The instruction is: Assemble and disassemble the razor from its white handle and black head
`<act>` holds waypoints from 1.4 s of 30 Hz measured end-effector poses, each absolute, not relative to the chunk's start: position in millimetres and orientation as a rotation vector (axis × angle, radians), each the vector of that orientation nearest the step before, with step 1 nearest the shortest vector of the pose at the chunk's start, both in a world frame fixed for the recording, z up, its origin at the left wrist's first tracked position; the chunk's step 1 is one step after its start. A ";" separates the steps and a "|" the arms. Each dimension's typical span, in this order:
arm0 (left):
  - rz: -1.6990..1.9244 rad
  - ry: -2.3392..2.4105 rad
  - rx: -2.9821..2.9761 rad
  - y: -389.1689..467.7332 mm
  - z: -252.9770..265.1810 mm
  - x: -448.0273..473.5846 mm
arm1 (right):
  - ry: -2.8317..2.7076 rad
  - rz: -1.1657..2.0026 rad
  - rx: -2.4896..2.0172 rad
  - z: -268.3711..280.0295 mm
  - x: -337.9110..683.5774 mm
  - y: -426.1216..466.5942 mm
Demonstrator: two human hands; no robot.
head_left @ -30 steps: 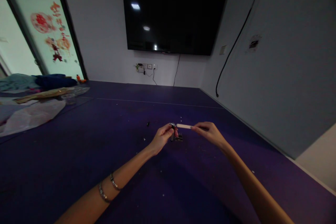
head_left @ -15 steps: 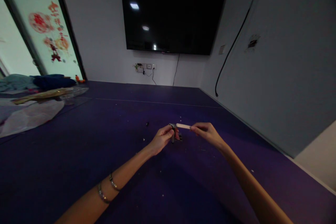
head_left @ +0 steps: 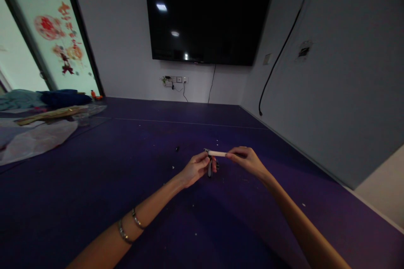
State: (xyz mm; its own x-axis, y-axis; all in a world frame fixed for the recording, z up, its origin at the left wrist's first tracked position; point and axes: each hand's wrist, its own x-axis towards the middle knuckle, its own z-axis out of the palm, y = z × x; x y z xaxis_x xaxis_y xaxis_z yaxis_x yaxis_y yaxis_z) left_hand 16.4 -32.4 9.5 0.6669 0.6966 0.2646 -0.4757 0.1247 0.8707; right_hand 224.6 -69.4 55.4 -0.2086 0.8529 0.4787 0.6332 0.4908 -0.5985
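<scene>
My left hand [head_left: 196, 170] is closed around a small grey and dark object [head_left: 210, 168], whose kind I cannot make out; part of it hangs below the fingers. Pinched in my right hand [head_left: 248, 161] is a slim, pale pink stick-like tool [head_left: 217, 154], lying nearly level. Its left end meets or overlaps the top of the grey object; whether they touch is too small to tell. Both hands are above the broad purple surface [head_left: 151, 227]. A small black piece [head_left: 177, 149] lies on that surface, beyond my left hand.
Small white scraps [head_left: 196, 234] dot the surface. At the far left lie clear plastic sheeting [head_left: 41, 141], a dark blue cloth [head_left: 65, 98] and a small orange item [head_left: 93, 94]. A black cable [head_left: 280, 54] hangs down the right wall, and a television [head_left: 208, 21] is mounted ahead.
The grey object has turned in my left hand, so its side parts look narrower. My right hand has shifted slightly left with the pale tool, whose tip now sits over the object's top.
</scene>
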 end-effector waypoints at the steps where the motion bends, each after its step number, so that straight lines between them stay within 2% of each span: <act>1: 0.855 0.221 1.165 -32.5 9.7 16.3 | -1.924 0.375 -1.231 54.5 225.6 -69.1; 12: 0.983 0.316 1.332 -24.2 14.2 14.0 | -1.624 0.595 -1.308 45.4 247.4 -58.0; 15: 1.039 0.392 1.365 -18.6 14.7 12.1 | -1.502 0.816 -1.204 51.9 233.0 -66.5; 20: 1.054 0.505 1.429 -13.0 13.3 10.8 | -0.996 1.341 -0.868 49.0 179.4 -98.3; 24: 1.032 0.545 1.458 -14.9 12.6 12.2 | -0.851 1.566 -0.754 38.5 140.4 -120.5; 42: 1.068 0.625 1.554 -13.5 8.9 11.3 | -0.743 1.546 -0.714 14.2 99.2 -130.2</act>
State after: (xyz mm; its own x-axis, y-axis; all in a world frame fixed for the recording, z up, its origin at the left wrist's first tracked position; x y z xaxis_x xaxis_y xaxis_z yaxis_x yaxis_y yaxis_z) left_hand 11.3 -13.5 8.9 0.4555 0.8374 0.3022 -0.1465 -0.2643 0.9532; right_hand 99.2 -130.2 14.2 -0.0936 0.9952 -0.0270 -0.6008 -0.0781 -0.7956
